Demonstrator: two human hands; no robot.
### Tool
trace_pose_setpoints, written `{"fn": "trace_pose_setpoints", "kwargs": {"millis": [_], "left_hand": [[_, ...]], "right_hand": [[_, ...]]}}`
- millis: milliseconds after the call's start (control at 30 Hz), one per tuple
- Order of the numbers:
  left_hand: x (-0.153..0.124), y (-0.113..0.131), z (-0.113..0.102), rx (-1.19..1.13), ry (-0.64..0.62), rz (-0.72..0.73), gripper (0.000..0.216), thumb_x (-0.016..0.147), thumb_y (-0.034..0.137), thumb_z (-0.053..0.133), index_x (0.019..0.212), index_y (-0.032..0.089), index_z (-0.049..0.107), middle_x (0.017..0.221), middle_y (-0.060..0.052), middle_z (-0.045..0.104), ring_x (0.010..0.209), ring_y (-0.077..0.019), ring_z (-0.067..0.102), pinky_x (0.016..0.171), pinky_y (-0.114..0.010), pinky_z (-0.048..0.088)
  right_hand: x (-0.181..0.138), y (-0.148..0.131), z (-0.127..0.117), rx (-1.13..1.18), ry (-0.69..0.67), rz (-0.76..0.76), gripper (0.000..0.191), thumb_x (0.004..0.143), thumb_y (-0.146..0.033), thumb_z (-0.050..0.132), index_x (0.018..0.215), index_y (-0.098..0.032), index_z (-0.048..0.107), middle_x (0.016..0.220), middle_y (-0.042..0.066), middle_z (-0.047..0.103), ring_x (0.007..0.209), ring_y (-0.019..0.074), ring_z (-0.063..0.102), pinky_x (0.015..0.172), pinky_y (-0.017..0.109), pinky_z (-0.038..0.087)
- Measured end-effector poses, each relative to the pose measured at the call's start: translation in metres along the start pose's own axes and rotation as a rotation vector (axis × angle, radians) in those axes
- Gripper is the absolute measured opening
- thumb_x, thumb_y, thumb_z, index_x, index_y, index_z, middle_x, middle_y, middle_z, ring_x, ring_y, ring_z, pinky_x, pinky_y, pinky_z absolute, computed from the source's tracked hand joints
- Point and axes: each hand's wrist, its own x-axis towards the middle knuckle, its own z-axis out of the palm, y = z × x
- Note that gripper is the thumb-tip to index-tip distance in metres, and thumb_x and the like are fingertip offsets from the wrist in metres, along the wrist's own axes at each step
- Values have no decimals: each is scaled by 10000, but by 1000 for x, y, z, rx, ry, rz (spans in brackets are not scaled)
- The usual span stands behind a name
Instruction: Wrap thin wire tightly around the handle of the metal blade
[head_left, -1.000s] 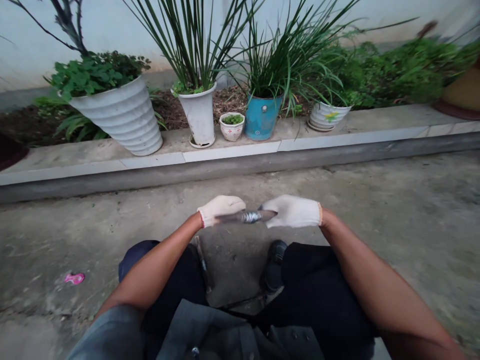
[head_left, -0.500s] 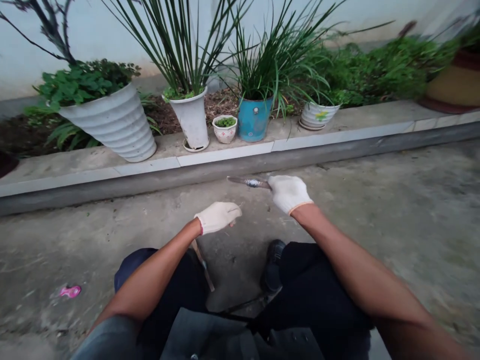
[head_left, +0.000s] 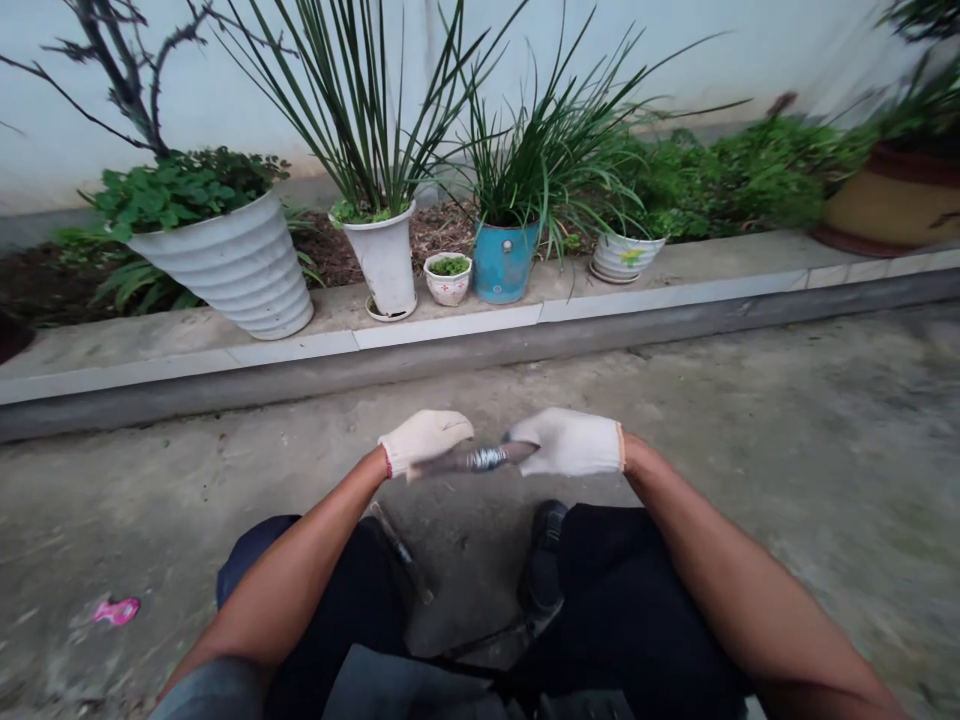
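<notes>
The tool [head_left: 480, 459] lay along 9-to-3 o'clock; your left hand [head_left: 424, 441] and right hand [head_left: 568, 443] each clamped one end.

White knit gloves, grey short sleeves, dark trousers, black shoe [head_left: 541, 570]

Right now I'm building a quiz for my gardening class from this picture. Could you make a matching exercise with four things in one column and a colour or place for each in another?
Things:
1. big ribbed pot
2. small pot between two taller ones
3. pot of long grassy leaves
4. little scrap on the ground

Descriptions:
A. pink, lying on the concrete at the far left
B. blue, on the ledge
C. white, tilted, holding broad-leafed greenery
D. white with red marks, low green sprouts inside

Pairs: 1-C, 2-D, 3-B, 4-A
</notes>
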Motion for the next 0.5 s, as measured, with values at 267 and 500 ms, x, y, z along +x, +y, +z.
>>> {"fn": "trace_pose_setpoints", "kwargs": {"millis": [267, 500], "left_hand": [[6, 6, 26, -123, 12, -140, 322, 1042, 475, 496, 942, 215, 658, 743, 18, 669, 579, -151, 562, 575, -262, 442], [7, 1, 26, 39, -52, -92, 360, 1062, 435, 486, 810, 221, 629, 727, 10, 691, 644, -162, 608, 658, -270, 441]], "right_hand": [[21, -1, -4, -174, 316, 428, 256, 1033, -373, 587, 1153, -219, 752, 997, 76, 802, 879, 221, 738, 705, 272, 417], [27, -16, 6, -509, 189, 550, 331, 979, -135, 601, 1238, -71, 797, 1185, 265, 785, 1144, 363, 771, 903, 380, 527]]}}
